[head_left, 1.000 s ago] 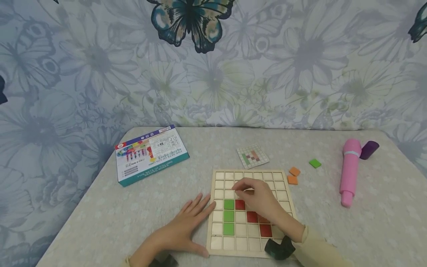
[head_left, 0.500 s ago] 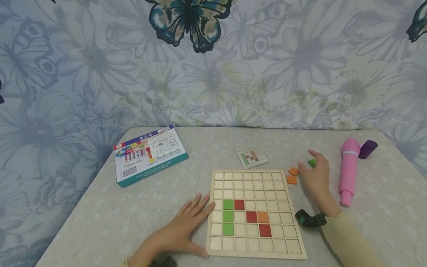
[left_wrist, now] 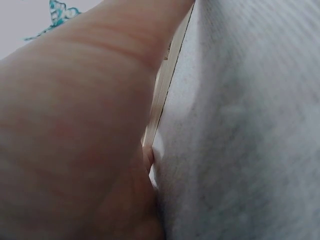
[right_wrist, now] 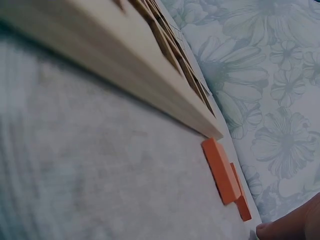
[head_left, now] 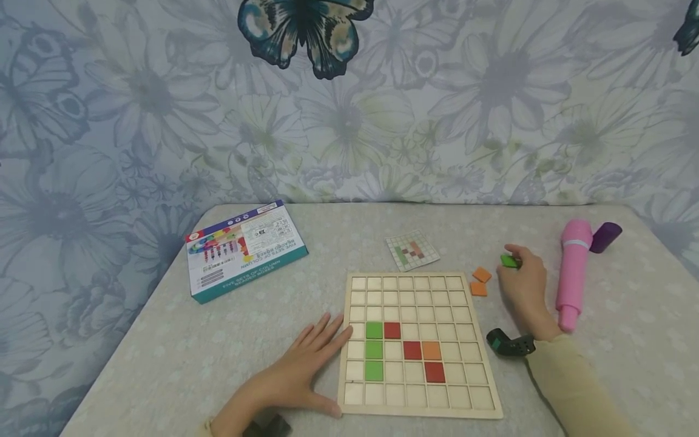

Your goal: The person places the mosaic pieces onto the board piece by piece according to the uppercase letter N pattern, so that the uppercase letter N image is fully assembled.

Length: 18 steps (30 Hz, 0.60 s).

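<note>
A wooden grid board (head_left: 469,340) lies on the table in the head view. It carries a column of three green tiles (head_left: 374,350), three red tiles (head_left: 412,350) and one orange tile (head_left: 431,350). My left hand (head_left: 327,340) lies flat on the table, its fingers spread against the board's left edge (left_wrist: 162,85). To the right of the board, my right hand (head_left: 512,257) pinches a small green tile (head_left: 508,261). Two loose orange tiles (head_left: 480,281) lie just left of that hand. The right wrist view shows the orange tiles (right_wrist: 222,170) beyond the board's corner (right_wrist: 200,122).
A pattern card (head_left: 412,250) lies behind the board. At the back left is a colourful box (head_left: 246,250). A pink cylinder (head_left: 572,273) and a purple cap (head_left: 603,237) lie right of my right hand. A flowered wall stands behind the table.
My right hand left the board, where an orange tile now sits beside the middle red one, and moved right to the loose tiles. It now pinches the green tile. The left hand stayed put.
</note>
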Each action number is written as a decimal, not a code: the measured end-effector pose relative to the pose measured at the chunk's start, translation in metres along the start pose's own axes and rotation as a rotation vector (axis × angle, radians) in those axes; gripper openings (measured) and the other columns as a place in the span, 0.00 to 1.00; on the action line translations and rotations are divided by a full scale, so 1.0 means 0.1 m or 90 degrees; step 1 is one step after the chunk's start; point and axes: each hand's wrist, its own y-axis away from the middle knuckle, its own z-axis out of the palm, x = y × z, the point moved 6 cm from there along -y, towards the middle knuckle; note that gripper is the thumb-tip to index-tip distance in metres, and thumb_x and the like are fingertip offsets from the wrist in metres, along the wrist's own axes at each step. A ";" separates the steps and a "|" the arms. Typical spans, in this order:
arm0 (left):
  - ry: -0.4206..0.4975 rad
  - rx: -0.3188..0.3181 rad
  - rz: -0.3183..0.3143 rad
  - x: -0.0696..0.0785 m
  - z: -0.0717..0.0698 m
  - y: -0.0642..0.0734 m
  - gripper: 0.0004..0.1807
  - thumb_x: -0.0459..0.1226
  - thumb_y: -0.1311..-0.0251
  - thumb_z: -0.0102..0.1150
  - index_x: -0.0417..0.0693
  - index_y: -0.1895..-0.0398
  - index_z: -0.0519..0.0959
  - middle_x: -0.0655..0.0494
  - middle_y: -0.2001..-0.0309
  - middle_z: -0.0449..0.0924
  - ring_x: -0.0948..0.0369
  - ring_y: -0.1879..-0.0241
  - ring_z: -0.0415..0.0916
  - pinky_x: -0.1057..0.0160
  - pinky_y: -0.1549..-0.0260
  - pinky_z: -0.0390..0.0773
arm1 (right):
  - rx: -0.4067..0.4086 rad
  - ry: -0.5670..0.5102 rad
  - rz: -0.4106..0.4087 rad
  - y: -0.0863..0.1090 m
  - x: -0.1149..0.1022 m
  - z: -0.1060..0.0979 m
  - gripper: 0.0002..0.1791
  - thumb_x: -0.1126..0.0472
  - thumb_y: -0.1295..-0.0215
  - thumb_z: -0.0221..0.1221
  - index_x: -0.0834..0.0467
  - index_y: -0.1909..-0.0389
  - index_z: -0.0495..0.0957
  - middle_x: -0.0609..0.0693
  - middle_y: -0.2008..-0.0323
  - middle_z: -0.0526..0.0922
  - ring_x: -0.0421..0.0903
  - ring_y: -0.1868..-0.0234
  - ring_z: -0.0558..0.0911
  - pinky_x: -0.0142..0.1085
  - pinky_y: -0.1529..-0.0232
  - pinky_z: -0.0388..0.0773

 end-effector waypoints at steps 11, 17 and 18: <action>0.008 -0.009 -0.017 -0.02 0.00 0.00 0.63 0.68 0.63 0.63 0.59 0.25 0.42 0.57 0.26 0.31 0.56 0.30 0.24 0.47 0.36 0.33 | 0.001 0.037 -0.068 -0.01 -0.04 0.05 0.21 0.76 0.44 0.55 0.73 0.47 0.71 0.69 0.54 0.74 0.63 0.55 0.72 0.54 0.53 0.65; 0.015 -0.015 -0.015 -0.02 0.01 0.00 0.63 0.67 0.62 0.63 0.59 0.25 0.42 0.57 0.26 0.30 0.56 0.30 0.23 0.47 0.36 0.33 | -0.006 0.029 -0.060 0.01 -0.04 0.07 0.23 0.75 0.44 0.56 0.71 0.45 0.70 0.69 0.53 0.73 0.62 0.54 0.71 0.54 0.52 0.65; 0.014 -0.015 -0.014 -0.02 0.02 0.00 0.63 0.67 0.62 0.63 0.59 0.25 0.42 0.57 0.26 0.30 0.56 0.30 0.23 0.47 0.36 0.33 | -0.009 0.024 -0.058 0.02 -0.04 0.07 0.23 0.75 0.44 0.55 0.71 0.45 0.70 0.69 0.53 0.73 0.62 0.53 0.71 0.53 0.52 0.65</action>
